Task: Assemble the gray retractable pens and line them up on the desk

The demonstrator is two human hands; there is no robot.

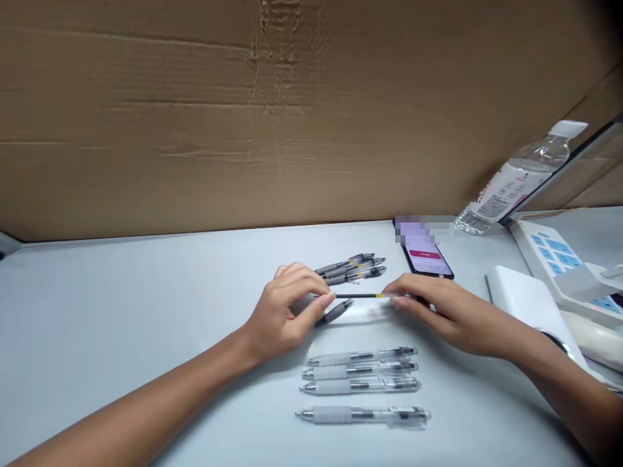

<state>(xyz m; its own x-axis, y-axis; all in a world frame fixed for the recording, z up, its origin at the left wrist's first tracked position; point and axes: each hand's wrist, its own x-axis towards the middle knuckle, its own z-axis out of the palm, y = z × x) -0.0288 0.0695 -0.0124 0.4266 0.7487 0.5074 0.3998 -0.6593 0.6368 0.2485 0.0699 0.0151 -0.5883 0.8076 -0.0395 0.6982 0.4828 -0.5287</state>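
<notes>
On a pale table [121, 311], seen from the head camera, two bare hands meet at the centre in front of a tall cardboard wall [195, 117]. The left hand [287, 305] pinches one end of a thin black refill [360, 296] between thumb and forefinger. The right hand [438, 311] grips the other end with its fingertips, so the refill is held level just above the table between them. A grey pen piece [335, 312] sits just under the left fingers; whether they touch it is unclear. A blurred clear shape beside it is too soft to name.

Nearer the person, four clear pens [363, 383] lie whole in a neat row, well apart from the hands. Behind the hands lies a small bunch of grey pens [353, 267]. By this layout, four pens look finished, one is in pieces in the hands, and the bunch seems untouched.

To the right are a phone [428, 256], a bottle [516, 178] and a white box [525, 301].
</notes>
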